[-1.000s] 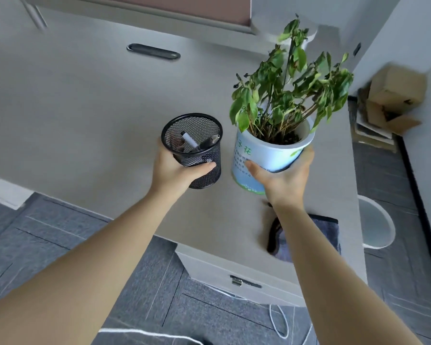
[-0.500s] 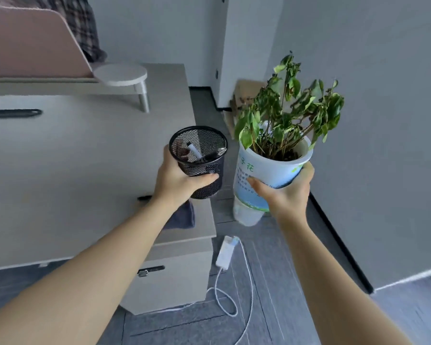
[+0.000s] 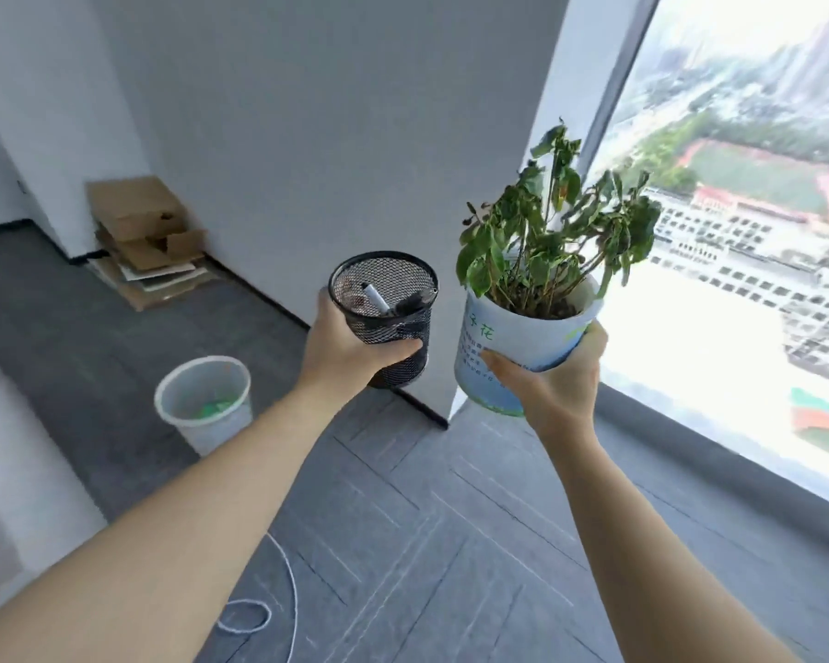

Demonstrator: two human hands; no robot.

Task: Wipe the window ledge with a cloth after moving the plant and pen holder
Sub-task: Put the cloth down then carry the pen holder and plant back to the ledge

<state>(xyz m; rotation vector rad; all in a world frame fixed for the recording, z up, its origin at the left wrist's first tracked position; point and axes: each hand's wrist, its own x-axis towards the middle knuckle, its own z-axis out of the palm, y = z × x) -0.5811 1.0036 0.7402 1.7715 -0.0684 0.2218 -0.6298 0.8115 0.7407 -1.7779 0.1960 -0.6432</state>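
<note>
the left hand (image 3: 350, 349) gripped the pen holder (image 3: 385, 311); the right hand (image 3: 553, 380) cupped the plant (image 3: 522, 327), both aloft; the window ledge (image 3: 719, 466) lay at four o'clock; judged mid-carry, next needing somewhere level to set both down.

— What does the person wear on the arms?

— Nothing that I can see. Both forearms are bare up to the picture edge, with no sleeves, watch or bracelet.

— And the hands?

— The left hand (image 3: 350, 351) and right hand (image 3: 558, 385) have no gloves. Rings I cannot see, but the fingers are a little blurred.
</note>
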